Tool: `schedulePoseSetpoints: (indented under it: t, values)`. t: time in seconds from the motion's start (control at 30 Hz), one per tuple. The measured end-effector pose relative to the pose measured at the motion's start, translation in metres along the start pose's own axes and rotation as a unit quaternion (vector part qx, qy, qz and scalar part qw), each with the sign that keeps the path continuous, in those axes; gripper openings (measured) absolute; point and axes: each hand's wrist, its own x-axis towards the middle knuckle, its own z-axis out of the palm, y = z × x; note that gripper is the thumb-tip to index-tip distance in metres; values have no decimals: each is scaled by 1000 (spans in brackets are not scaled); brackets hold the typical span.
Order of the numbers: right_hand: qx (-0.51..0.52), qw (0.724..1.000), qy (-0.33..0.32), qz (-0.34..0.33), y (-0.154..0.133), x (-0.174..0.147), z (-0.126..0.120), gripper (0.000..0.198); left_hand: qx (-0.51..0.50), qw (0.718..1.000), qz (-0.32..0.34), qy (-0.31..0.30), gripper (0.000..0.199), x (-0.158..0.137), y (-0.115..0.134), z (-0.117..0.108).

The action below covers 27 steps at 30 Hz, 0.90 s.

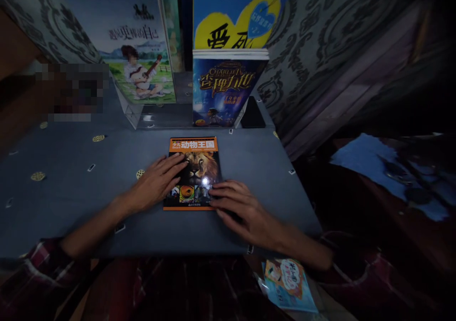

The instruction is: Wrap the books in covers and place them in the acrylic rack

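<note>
A closed book point(200, 169) with an orange band and a lion on its cover lies flat on the cloth-covered table. The fingers of my left hand point(156, 181) rest stretched out over its upper left part. From the right, my right hand point(245, 209) touches the lower right edge with its fingertips, fingers extended and the thumb apart just below. Neither hand grips the book. A bright reflection shows on the cover below the lion's face.
Behind the book, a clear acrylic stand point(160, 117) bears a book with a guitar player point(135, 45) and a dark blue book point(223, 90). A dark phone-like object point(252, 113) lies to their right. Below the table edge is another book point(290, 285).
</note>
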Motion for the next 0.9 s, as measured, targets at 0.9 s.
schedulePoseSetpoints:
  t: [0.9]
  values:
    - [370, 867, 269, 199, 79, 83, -6, 43, 221, 973, -67, -3, 25, 68, 65, 0]
